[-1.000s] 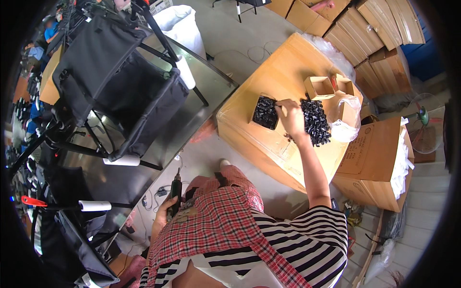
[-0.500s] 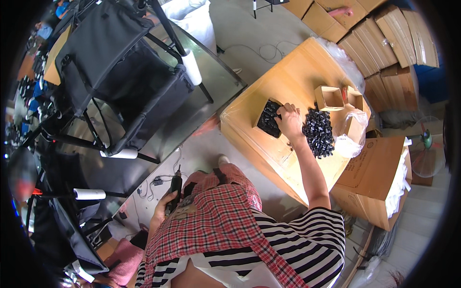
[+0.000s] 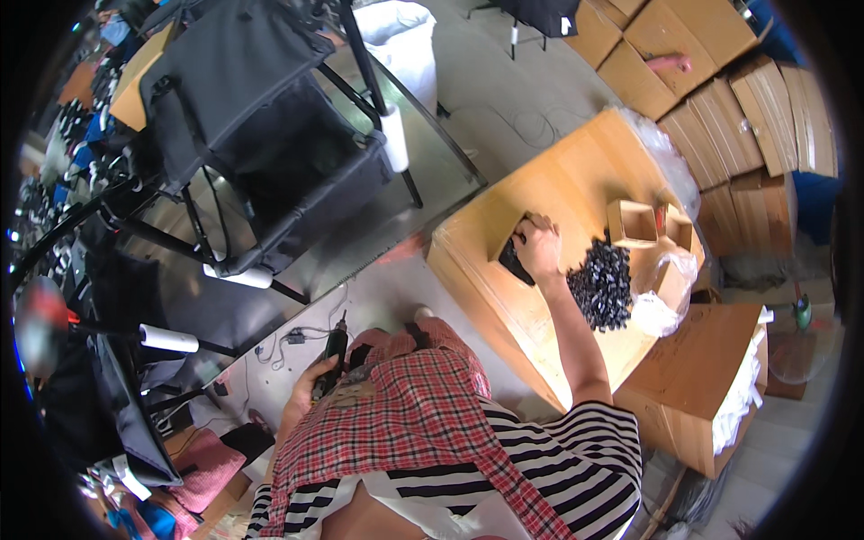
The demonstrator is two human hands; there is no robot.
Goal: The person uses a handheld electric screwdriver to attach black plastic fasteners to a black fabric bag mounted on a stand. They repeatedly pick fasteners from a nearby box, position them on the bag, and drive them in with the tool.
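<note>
My left hand [image 3: 321,378], low at my side, grips a black electric screwdriver [image 3: 337,344] with its bit pointing up. My right hand [image 3: 538,247] is at a small open cardboard box [image 3: 502,255] holding black parts [image 3: 516,262]. The fingers are curled over the box's far right side and cover part of it. Whether they pinch the rim or a part inside is hidden. Beside my right wrist lies a loose pile of small black plastic parts [image 3: 601,284]. Box and pile both rest on a large cardboard carton [image 3: 486,297].
Small open boxes [image 3: 633,223] and a clear plastic bag [image 3: 661,310] sit beyond the pile. A black folding chair [image 3: 243,135] stands on a metal-topped table [image 3: 360,243] at left. Stacked cartons [image 3: 711,135] and an open carton [image 3: 684,387] are at right.
The whole view has shifted, so the carton sits lower in it. My right hand has moved further over the small box, which is closer to the pile and shows less of its contents.
</note>
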